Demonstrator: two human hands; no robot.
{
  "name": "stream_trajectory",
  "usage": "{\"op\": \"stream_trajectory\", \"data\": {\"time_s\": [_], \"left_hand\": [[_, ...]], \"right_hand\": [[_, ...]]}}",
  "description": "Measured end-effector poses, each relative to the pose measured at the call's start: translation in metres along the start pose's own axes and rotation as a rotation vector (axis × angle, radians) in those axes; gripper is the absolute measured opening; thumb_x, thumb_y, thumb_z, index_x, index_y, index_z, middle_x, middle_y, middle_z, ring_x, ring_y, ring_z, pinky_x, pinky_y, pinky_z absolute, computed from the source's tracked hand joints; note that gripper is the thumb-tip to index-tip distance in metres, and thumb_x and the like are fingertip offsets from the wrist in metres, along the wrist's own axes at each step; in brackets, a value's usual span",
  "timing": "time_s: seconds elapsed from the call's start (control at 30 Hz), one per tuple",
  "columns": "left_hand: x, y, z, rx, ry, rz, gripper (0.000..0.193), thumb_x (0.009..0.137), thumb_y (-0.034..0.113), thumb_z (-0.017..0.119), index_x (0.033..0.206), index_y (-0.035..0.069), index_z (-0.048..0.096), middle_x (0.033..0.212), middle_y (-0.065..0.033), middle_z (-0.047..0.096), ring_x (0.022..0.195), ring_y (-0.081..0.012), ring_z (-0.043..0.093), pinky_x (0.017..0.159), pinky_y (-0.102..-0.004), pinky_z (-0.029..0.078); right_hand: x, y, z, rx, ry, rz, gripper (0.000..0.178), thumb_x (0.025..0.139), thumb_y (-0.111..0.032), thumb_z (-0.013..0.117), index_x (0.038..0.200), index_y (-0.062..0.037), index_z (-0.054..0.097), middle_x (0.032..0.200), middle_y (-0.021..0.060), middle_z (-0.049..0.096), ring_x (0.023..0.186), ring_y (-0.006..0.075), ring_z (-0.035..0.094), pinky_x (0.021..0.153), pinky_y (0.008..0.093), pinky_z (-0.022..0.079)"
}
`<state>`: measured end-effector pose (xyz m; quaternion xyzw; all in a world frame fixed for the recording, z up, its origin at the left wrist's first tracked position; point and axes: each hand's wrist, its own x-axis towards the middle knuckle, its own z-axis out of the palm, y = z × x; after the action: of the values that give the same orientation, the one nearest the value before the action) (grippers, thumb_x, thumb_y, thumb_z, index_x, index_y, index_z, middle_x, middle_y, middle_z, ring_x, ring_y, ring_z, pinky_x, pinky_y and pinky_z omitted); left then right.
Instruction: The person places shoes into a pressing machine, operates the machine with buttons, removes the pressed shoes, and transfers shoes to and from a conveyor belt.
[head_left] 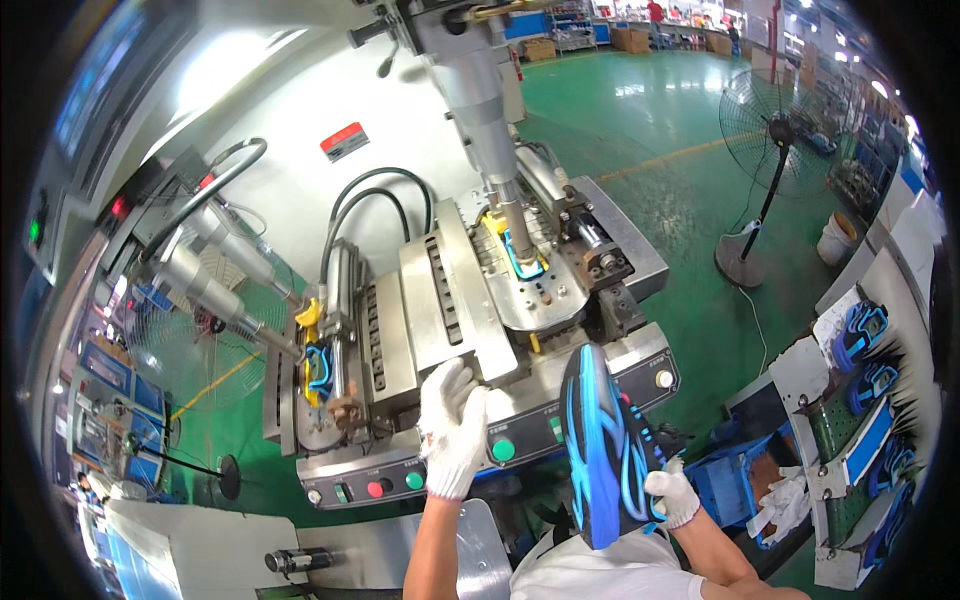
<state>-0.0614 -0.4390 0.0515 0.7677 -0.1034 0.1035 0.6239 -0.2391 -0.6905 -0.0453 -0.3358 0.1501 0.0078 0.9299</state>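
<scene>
A black sneaker with blue streaks [592, 440] stands nearly on end in front of my body. My right hand [672, 495], in a white glove, is closed on its lower right side; part of the fingers is hidden behind the shoe. My left hand [452, 428], also gloved in white, is raised over the front panel of a metal machine, with thumb and fingers apart and nothing in them. Beside it are a green button [502, 450] and the steel front of the machine [455, 310]. A blue and yellow part [522, 258] sits under the machine's right press head.
A second press station [318, 370] stands at the left. On the right are a rack [828, 445] with blue shoes, a blue bin [725, 480] and a standing fan [780, 135]. Black hoses [385, 178] curve behind the machine.
</scene>
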Motion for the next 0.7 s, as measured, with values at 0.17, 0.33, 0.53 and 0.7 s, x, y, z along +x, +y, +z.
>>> {"op": "stream_trajectory", "data": {"time_s": [0.17,0.33,0.53,0.7], "left_hand": [[0.062,-0.012,0.056,0.145,-0.076,0.071,0.054,0.097,0.015,0.068,0.143,-0.003,0.045,0.138,-0.0208,0.056,0.129,-0.0319,0.057,0.108,-0.043,0.048],[0.043,-0.017,0.06,0.012,-0.094,-0.015,0.052,0.095,0.005,0.067,0.142,-0.003,0.046,0.135,-0.0199,0.058,0.125,-0.0296,0.062,0.105,-0.0401,0.052],[-0.002,-0.07,-0.087,0.264,0.269,-0.017,0.043,0.094,0.004,0.068,0.134,-0.002,0.053,0.123,-0.0171,0.063,0.116,-0.0257,0.065,0.1,-0.0368,0.054],[0.04,-0.105,-0.233,0.502,0.476,-0.085,0.043,0.095,0.008,0.067,0.134,-0.003,0.054,0.125,-0.0177,0.063,0.113,-0.0256,0.066,0.099,-0.0377,0.054]], "right_hand": [[0.015,-0.007,-0.057,0.132,0.069,-0.086,0.072,0.084,0.002,0.066,0.146,0.0039,0.03,0.11,0.0165,0.067,0.083,0.0246,0.073,0.067,0.0429,0.064],[0.009,-0.025,-0.057,0.024,0.239,-0.209,0.067,0.081,-0.008,0.074,0.139,0.0082,0.044,0.12,0.0183,0.066,0.094,0.0299,0.072,0.083,0.0428,0.063],[0.005,-0.01,-0.093,-0.115,0.166,-0.217,0.045,0.084,-0.022,0.074,0.12,0.0029,0.064,0.106,0.0095,0.072,0.092,0.0195,0.071,0.084,0.0339,0.061],[0.024,0.008,0.005,-0.166,0.218,-0.125,0.036,0.086,-0.015,0.073,0.116,0.0025,0.066,0.103,0.0091,0.073,0.091,0.0184,0.071,0.083,0.0335,0.059]]}}
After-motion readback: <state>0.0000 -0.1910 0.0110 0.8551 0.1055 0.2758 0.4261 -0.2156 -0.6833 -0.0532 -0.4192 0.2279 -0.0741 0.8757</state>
